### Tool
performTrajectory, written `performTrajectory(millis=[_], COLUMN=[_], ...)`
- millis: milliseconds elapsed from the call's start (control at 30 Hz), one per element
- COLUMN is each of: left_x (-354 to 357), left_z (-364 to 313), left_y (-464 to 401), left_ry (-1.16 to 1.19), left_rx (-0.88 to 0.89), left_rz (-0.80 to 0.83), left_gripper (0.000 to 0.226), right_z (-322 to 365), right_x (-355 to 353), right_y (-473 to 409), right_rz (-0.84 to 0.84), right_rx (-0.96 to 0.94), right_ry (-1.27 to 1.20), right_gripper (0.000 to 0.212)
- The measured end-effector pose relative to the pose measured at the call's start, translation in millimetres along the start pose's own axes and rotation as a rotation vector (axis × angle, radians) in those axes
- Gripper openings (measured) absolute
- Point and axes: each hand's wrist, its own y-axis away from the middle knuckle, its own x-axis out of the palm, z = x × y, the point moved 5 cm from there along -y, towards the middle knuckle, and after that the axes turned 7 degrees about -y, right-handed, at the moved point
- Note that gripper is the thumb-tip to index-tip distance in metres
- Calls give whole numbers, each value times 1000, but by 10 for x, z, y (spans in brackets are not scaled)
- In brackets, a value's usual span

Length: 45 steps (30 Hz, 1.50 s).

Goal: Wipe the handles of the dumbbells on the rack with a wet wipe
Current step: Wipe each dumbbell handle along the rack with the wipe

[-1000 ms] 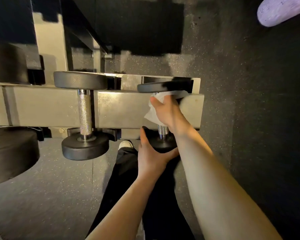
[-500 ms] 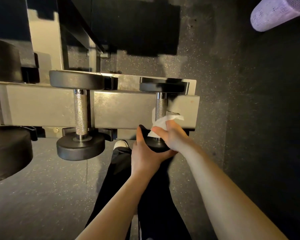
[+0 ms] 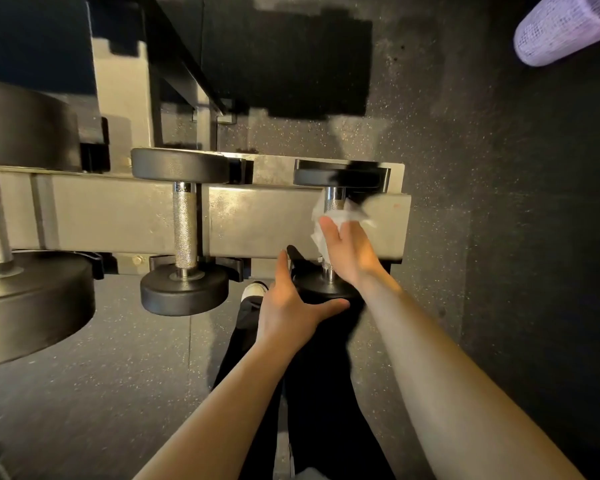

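Clamping wet wipe [image 3: 329,220] round end dumbbell [image 3: 333,199] handle at rack [image 3: 257,220] edge, R hand [image 3: 350,251]; L hand [image 3: 288,310] grip apart, steadying its plate.

A small dumbbell [image 3: 329,233] with black round ends is set across the grey metal rack [image 3: 257,220] at its right end, its knurled steel handle [image 3: 335,202] pointing away from the viewer. A crumpled white wet wipe [image 3: 336,216] is wrapped round the middle of that handle. A second, slightly larger dumbbell [image 3: 185,233] is laid parallel just to the left, its bare knurled handle fully exposed. Part of a much larger one [image 3: 21,216] is seen at the far left.
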Motion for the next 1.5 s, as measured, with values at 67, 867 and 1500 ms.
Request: performTrajectory(millis=[67,867,1500], left_x=[3,-51,14], left_z=[37,-41,-7], left_y=[7,-52,-30], left_ry=[19,-100,-31], left_rx=[-27,-28,-23], left_rz=[8,80,21], left_gripper=[125,98,99], right_z=[-120,-270,78], right_x=[-30,-298,36], right_y=[104,151,238], right_rz=[76,472,690], right_rx=[47,-122,-266], right_ry=[35,835,1246], right_gripper=[49,18,25])
